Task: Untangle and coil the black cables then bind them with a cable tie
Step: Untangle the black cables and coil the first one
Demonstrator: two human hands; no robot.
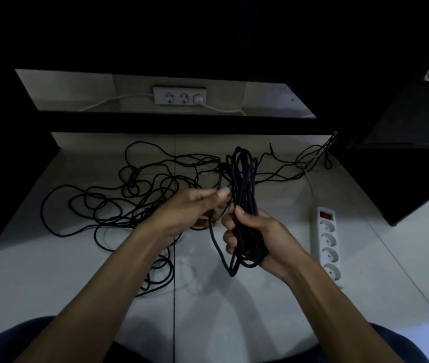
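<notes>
Black cables, part coiled, over a pale glossy tiled floor [260,323] in a dim room with dark furniture.
Right hand [254,238] wrapped round an upright coil of thin round cable [243,179]; left hand [195,208] pinching one strand beside it. Loose tangle [129,195] spread on tiles behind. White plastic power strip [326,242] lying right; wall sockets [180,96] beyond.

A coiled bundle [243,205] of cable stands upright in the right hand [255,234], above the floor [234,310]; the left hand [189,208] is just beside it on the left; loose cable [129,189] sprawls on the floor behind and leftward; a power strip [326,239] lies to the right; a wall socket [179,95] sits behind.
</notes>
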